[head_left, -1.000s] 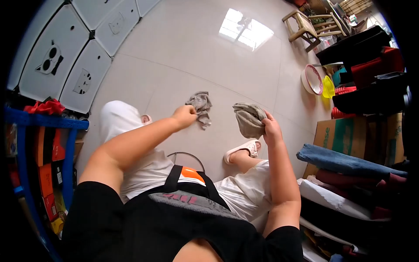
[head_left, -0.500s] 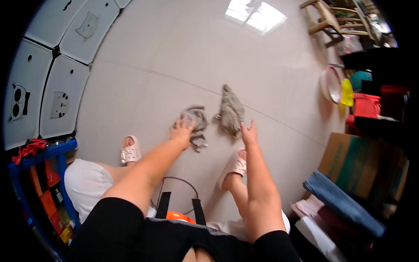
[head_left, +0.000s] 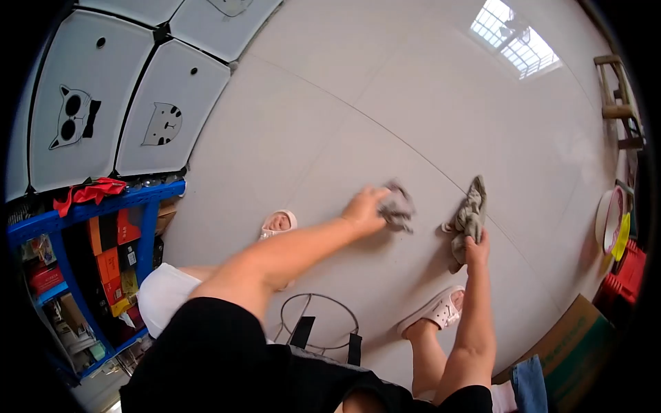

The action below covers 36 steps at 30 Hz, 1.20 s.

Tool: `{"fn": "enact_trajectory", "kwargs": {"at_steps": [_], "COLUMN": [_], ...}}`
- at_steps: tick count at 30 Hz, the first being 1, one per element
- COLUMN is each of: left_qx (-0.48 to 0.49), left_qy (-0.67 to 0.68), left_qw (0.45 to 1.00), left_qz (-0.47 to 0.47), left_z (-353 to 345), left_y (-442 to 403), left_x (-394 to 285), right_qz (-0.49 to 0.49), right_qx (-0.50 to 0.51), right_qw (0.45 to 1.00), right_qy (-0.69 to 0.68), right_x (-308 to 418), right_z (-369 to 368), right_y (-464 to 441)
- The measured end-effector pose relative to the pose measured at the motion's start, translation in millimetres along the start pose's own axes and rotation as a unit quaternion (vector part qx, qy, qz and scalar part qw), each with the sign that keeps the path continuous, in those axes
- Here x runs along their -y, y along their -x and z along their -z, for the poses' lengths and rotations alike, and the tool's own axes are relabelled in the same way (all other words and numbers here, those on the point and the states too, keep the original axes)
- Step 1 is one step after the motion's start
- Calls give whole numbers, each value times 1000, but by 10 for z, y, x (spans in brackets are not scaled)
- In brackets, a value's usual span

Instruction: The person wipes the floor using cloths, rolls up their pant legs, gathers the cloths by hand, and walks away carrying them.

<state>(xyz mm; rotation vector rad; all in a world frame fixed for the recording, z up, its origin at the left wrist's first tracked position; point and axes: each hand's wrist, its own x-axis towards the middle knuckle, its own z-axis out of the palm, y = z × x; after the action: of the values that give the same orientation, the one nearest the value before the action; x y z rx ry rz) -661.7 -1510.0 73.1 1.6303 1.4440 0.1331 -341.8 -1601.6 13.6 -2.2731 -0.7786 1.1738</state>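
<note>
Bunched at the fingers of my left hand is a crumpled grey cloth, slightly blurred. The fingers are curled on its near side, and I cannot tell whether it is clear of the floor. My right hand grips the lower part of an olive-grey cloth. That cloth is drawn out long and narrow, its pointed end towards the far side. Part of it is hidden behind the fingers.
Pale floor tiles stretch ahead. White cabinets with cat faces and a blue shelf stand left. A wire ring stand is between my feet. On the right are a wooden stool, a basin and a cardboard box.
The view has turned, shifting the scene. My left hand, spread over the grey cloth before, has its fingers curled on it. My right hand, open beside the olive-grey cloth, has taken hold of it.
</note>
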Motion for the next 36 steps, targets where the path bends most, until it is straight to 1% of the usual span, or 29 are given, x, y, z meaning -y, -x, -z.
{"fn": "enact_trajectory", "kwargs": {"at_steps": [1, 2, 3, 4, 5, 6, 7, 8, 10, 11, 13, 14, 15, 16, 17, 18, 20, 21, 22, 24, 25, 26, 27, 29, 31, 32, 34, 35, 36], "left_qx": [-37, -70, -131, -200, -243, -270, -268, -257, -194, -189, -168, -163, -136, -113, -139, -142, -101, -120, -113, -136, -128, -125, -123, -118, -149, -147, -130, -139, -138], "left_qy": [57, 116, 69, 92, 35, -3, -68, -149, -68, -58, -50, -41, -43, -45, -81, -81, -51, -66, -65, -66, -54, -54, -59, -64, -59, -54, -82, -80, -126], "left_qw": [998, 991, 988, 972, 960, 955, 938, 892, 830, 833, 829, 822, 825, 830, 833, 828, 841, 846, 841, 853, 849, 848, 849, 850, 855, 856, 861, 852, 850], "left_qz": [13, 21, 51, 80, 134, 123, 209, 341, 518, 516, 531, 543, 546, 544, 530, 537, 529, 516, 524, 499, 510, 512, 511, 510, 494, 493, 485, 498, 492], "left_z": [279, 632, 900, 1185, 1355, 1549, 1658, 1783, 1766, 1724, 1581, 1554, 1599, 1667, 1549, 1649, 1759, 1686, 1668, 1649, 1718, 1712, 1699, 1671, 1622, 1612, 1612, 1619, 1592], "left_y": [7, -7, -32, -28, -127, -117, -97, 32, 73, 62, 62, 78, 57, 14, -3, 8, 48, 56, 85, 66, 54, 49, 57, 79, 86, 91, 100, 77, 49], "left_x": [51, 131, 321, 491, 908, 1471, 2070, 2053, 2268, 2380, 2588, 2598, 2536, 2531, 2788, 2717, 2440, 2587, 2632, 2638, 2486, 2509, 2538, 2618, 2691, 2700, 2732, 2693, 2708], "right_qz": [5, -12, -25, -18, -26, -34, -59, -101, -192, -185, -284, -280, -210, -165, -119, -69, 29, 80, 132, 241, 295, 347, 395, 462, 525, 553, 581, 555, 528], "right_qx": [-2, -48, -95, -106, -155, -205, -231, -293, -354, -361, -418, -414, -384, -357, -328, -302, -255, -224, -190, -102, -48, 4, 83, 164, 232, 262, 317, 371, 427], "right_qw": [1000, 992, 967, 967, 958, 946, 960, 941, 902, 902, 858, 863, 892, 913, 931, 948, 966, 966, 959, 928, 905, 878, 855, 784, 711, 662, 599, 598, 593], "right_qy": [1, -118, -236, -233, -240, -247, -148, -139, -153, -148, -93, -79, -110, -106, -104, -77, 31, 96, 163, 266, 302, 331, 325, 380, 405, 432, 451, 444, 433], "right_x": [89, 200, 286, 294, 224, 81, -161, -194, 146, 261, 437, 587, 806, 1019, 1235, 1450, 2059, 2390, 2705, 3202, 3346, 3450, 3511, 3331, 2865, 2581, 2033, 1888, 1791], "right_z": [-5, -3, 32, 57, 57, 51, 58, -63, -254, -290, -346, -379, -400, -461, -523, -630, -1071, -1381, -1739, -2431, -2734, -2991, -3185, -3468, -3482, -3389, -3085, -2888, -2730], "right_y": [33, 81, 83, -6, -146, -296, -512, -603, -644, -779, -1038, -1112, -1185, -1384, -1584, -1785, -2102, -2196, -2223, -2046, -1848, -1587, -1248, -744, -299, -63, 385, 578, 720]}}
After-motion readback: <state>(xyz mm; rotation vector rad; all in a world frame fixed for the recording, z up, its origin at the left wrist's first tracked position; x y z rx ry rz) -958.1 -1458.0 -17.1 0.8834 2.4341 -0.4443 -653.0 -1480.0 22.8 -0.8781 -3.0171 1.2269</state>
